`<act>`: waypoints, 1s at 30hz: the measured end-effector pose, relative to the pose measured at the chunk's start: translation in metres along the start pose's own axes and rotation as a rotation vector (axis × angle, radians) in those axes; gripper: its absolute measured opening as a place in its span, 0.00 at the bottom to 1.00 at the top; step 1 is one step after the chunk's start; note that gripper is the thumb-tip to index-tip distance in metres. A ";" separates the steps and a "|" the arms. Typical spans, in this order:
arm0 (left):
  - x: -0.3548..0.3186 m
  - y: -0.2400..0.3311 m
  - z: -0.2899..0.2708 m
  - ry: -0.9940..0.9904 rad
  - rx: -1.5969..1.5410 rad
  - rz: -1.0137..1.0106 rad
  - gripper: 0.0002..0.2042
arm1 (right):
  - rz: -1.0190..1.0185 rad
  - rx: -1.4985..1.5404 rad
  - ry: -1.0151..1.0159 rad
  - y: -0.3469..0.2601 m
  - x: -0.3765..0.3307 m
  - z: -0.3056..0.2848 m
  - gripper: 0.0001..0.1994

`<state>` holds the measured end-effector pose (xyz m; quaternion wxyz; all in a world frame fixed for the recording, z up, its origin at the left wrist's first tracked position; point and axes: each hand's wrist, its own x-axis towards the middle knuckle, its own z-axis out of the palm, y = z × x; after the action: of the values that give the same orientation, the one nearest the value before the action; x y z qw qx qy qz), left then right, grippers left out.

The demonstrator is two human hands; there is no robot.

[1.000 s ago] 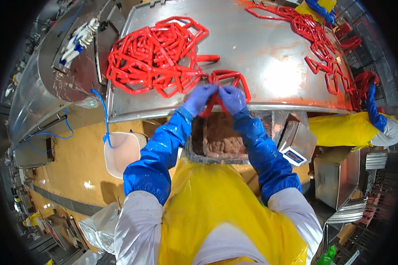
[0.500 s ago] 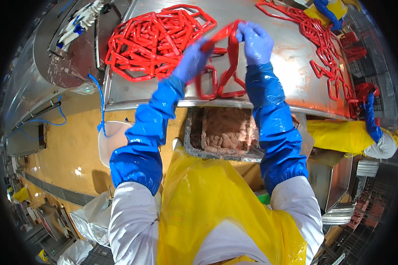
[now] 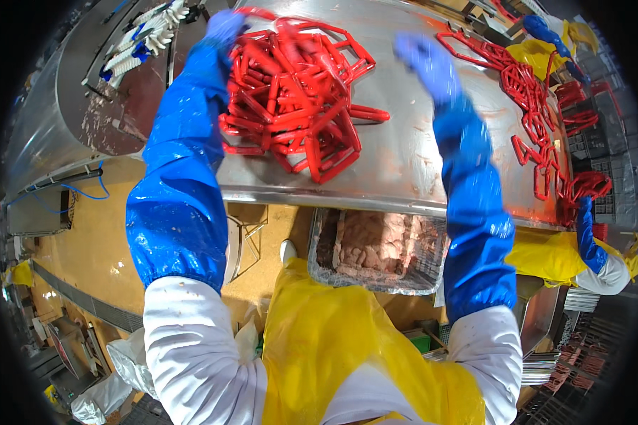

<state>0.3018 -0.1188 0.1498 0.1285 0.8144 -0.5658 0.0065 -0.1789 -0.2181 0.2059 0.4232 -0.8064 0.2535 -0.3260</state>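
A heaped pile of linked red sausages (image 3: 290,106) in shiny casings lies on the steel table (image 3: 404,142); a few links at its top are blurred by motion. My left hand (image 3: 225,28), in a purple glove, is at the pile's far left edge, right beside some links. Its fingers are smeared and partly hidden, so a hold on them cannot be made out. To the right of the pile, my right hand (image 3: 429,65) is above the table, blurred, its fingers apart and holding nothing. Blue sleeves cover both forearms.
Under the table's near edge stands a tub (image 3: 379,248) of pinkish meat. More linked red sausages (image 3: 521,88) stretch along the table's right side, near co-workers in yellow aprons (image 3: 546,255). A steel machine (image 3: 85,78) with white parts stands at the left.
Both hands have let go of the string of sausages they were lifting. My left hand has moved up and left to the pile; my right hand has moved right. The pile appears nearer and taller.
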 end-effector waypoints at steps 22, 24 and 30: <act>-0.070 0.131 0.210 -0.220 -0.904 -0.062 0.42 | 0.504 -0.784 0.311 0.194 -0.309 -0.016 0.32; -0.071 0.193 0.214 -0.275 -0.885 -0.098 0.42 | 0.515 -0.515 0.357 0.198 -0.306 -0.019 0.42; -0.057 0.382 0.257 -0.391 -0.884 -0.124 0.54 | 0.708 -0.162 0.614 0.238 -0.308 -0.072 0.53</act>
<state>-0.1062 -0.2467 -0.0301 0.3534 0.7001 -0.4782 -0.3952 -0.4663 -0.1664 -0.0610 0.3495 -0.5673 0.6508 -0.3640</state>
